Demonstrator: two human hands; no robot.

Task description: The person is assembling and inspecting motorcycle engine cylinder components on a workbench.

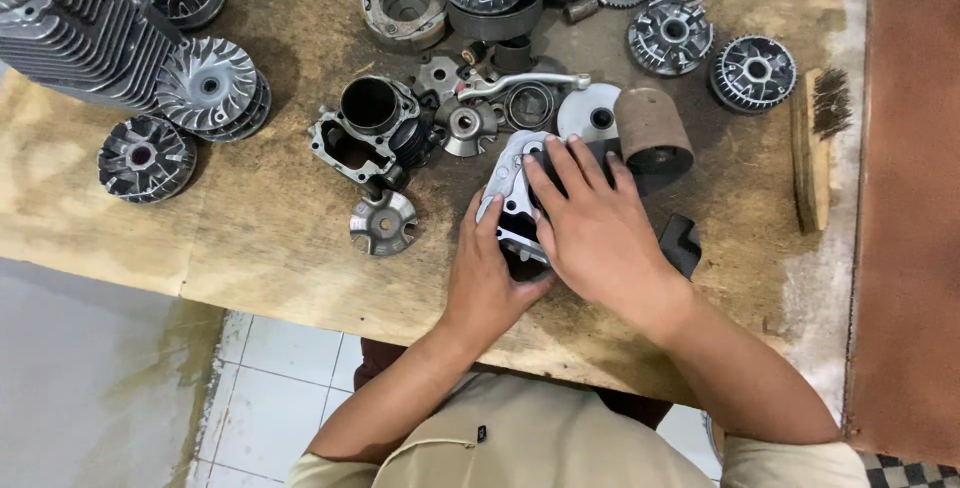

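Head camera, looking steeply down onto a workbench from above the person's chest.

There is a single view, so no second camera shares any part of the scene. It faces almost straight down and slightly forward: the wooden bench top (260,218) fills the upper two thirds, its near edge runs across the lower part, and below that show the tiled floor (260,388) and the person's own shirt front (540,443). The left hand (490,278) and right hand (600,223) sit close to the middle, near enough for fingers to be told apart. The far bench edge is cut off at the top, with a finned engine cylinder (75,23) cropped in the upper left corner.
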